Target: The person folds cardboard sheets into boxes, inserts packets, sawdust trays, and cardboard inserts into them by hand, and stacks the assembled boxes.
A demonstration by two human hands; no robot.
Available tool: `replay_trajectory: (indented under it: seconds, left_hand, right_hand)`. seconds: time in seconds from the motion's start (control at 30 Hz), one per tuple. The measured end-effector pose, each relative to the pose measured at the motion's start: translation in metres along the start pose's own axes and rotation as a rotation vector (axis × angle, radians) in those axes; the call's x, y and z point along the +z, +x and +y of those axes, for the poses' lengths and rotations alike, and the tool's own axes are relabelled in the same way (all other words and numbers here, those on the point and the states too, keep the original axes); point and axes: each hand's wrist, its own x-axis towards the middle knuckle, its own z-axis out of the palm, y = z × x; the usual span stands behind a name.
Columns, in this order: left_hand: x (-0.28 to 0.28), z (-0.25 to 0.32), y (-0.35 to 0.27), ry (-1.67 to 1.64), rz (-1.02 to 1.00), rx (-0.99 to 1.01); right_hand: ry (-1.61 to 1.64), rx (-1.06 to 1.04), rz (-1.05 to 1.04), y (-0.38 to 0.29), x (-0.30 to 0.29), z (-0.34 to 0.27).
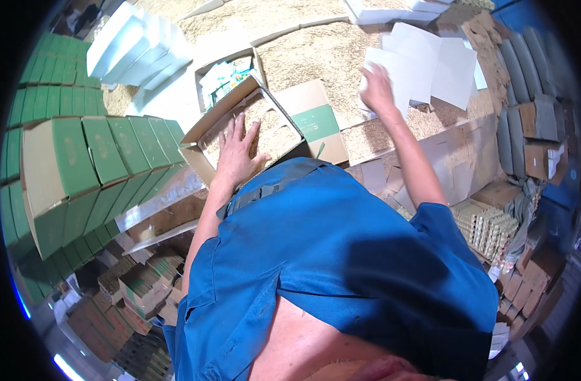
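My left hand [237,147] lies palm down with spread fingers on the pale granular filling [266,119] inside an open cardboard box [195,155] right in front of me. My right hand [377,90] is out to the right, at the left edge of several overlapping white sheets [414,62]; its fingers touch the nearest sheet, but whether they grip it is unclear. The sheets lie on a bed of loose shavings-like material [314,52]. Behind the open box stands a smaller carton [200,78] with colourful packets [228,78] in it.
Green and tan cartons [76,157] are stacked at the left. White foam-like blocks [138,45] stand at the upper left. A flattened green-banded carton flap [316,124] lies beside the open box. Egg-tray-like stacks [485,224] and grey sacks [521,66] are at the right.
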Motion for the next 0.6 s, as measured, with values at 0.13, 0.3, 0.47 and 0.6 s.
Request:
replay_trajectory:
  seconds: [0.13,0.3,0.47,0.6]
  left_hand:
    - [0.009,-0.008,0.007,0.017,-0.039,-0.014]
    - [0.014,-0.005,0.004,0.003,-0.022,-0.015]
    - [0.017,-0.016,0.003,-0.108,0.034,-0.039]
    - [0.002,-0.016,-0.008,-0.213,0.227,-0.033]
  right_hand:
    - [-0.444,0.193,-0.395,-0.058,0.001,0.073]
    - [-0.399,-0.013,-0.117,-0.081,0.038,0.115]
    - [-0.088,-0.119,-0.014,-0.070,0.040,0.134]
    - [-0.054,-0.155,0.362,-0.042,-0.013,0.137]
